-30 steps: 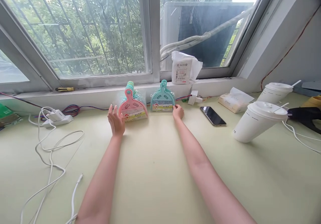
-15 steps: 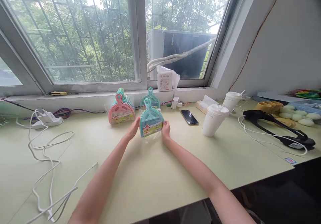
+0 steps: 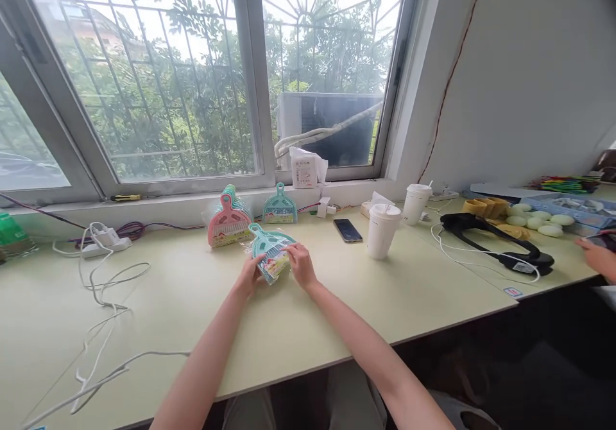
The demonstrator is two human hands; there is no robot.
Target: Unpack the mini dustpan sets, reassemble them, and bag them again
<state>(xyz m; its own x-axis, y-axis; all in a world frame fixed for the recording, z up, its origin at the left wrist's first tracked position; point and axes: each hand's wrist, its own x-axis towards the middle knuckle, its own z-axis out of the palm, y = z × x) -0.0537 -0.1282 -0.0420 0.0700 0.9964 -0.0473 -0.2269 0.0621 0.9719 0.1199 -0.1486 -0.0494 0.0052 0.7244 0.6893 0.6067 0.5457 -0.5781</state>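
Note:
A teal dustpan-and-brush set (image 3: 272,250) in clear plastic wrap is tilted over the table, its handle pointing up and left. My left hand (image 3: 249,275) grips its lower left edge. My right hand (image 3: 301,264) is closed at its right edge, fingers pinched on the wrap or label. Behind it to the left stands a row of wrapped sets with a pink one (image 3: 230,221) in front. Another teal set (image 3: 280,205) stands upright near the wall under the window.
A phone (image 3: 348,230) and two white lidded cups (image 3: 382,231) (image 3: 416,204) are to the right. Further right lie a black strap-like device (image 3: 495,244) and pale egg-shaped items (image 3: 541,218). White cables (image 3: 103,301) cover the left. Another person's hand (image 3: 599,257) shows at the right edge.
The held teal set has tipped from upright to slanted, coming lower and nearer. My right hand has moved onto its front right side. The view has shifted, bringing another person's hand into sight.

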